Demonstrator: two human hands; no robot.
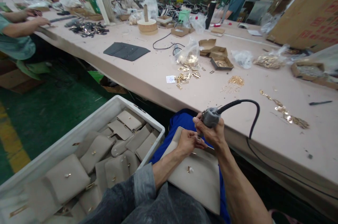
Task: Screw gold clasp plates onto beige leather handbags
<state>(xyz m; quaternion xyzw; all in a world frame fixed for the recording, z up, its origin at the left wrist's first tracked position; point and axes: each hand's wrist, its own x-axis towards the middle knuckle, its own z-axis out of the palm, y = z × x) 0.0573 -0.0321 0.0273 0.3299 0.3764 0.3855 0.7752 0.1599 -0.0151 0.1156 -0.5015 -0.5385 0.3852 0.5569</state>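
A beige handbag (pixel 200 185) lies open across my lap on blue cloth, with a small metal clasp (pixel 189 170) on its body. My right hand (pixel 215 133) grips a grey corded electric screwdriver (pixel 211 116), its lower end pointing down toward the bag's flap. Close against it, my left hand (pixel 187 142) pinches the flap's edge near a small metal fitting. The fingers hide most of that fitting and the tool's tip. A black cord runs from the screwdriver over the table edge to the right.
To the left, a white plastic bin (pixel 118 102) holds several beige bags. Gold metal fittings (pixel 185 76), small screws (pixel 236 80) and a strip of gold plates (pixel 287 113) lie on the table (pixel 158 92). A large carton (pixel 303 16) leans at right. A co-worker's arms (pixel 25 25) show at far left.
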